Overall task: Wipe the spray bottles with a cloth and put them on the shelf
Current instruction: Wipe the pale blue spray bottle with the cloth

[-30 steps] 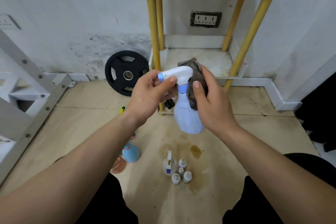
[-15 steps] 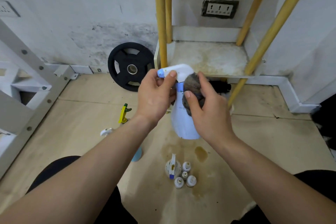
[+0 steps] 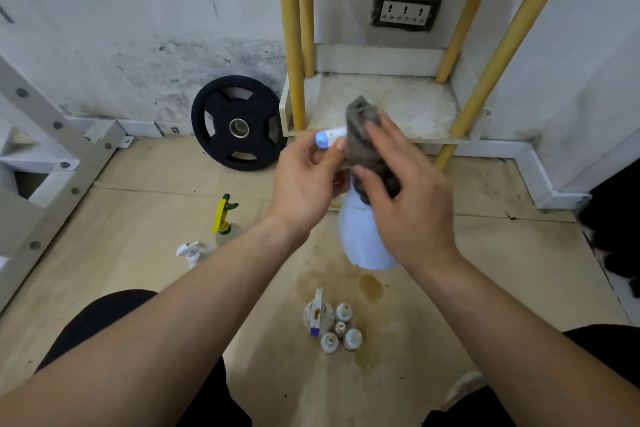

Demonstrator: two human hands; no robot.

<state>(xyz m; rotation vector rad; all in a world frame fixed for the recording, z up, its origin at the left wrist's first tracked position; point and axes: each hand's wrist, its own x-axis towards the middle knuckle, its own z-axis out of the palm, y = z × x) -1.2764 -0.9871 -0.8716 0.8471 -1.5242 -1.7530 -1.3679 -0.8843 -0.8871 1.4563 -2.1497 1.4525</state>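
Before the shelf, left hand pinches the spray bottle — right hand grips the cloth against its neck

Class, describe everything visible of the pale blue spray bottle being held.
The spray bottle has a pale blue, plastic-looking body widening downward and a white trigger head with a blue nozzle pointing left. It is near upright in mid-air. The left hand grips its head; the right hand presses a grey cloth against its neck.
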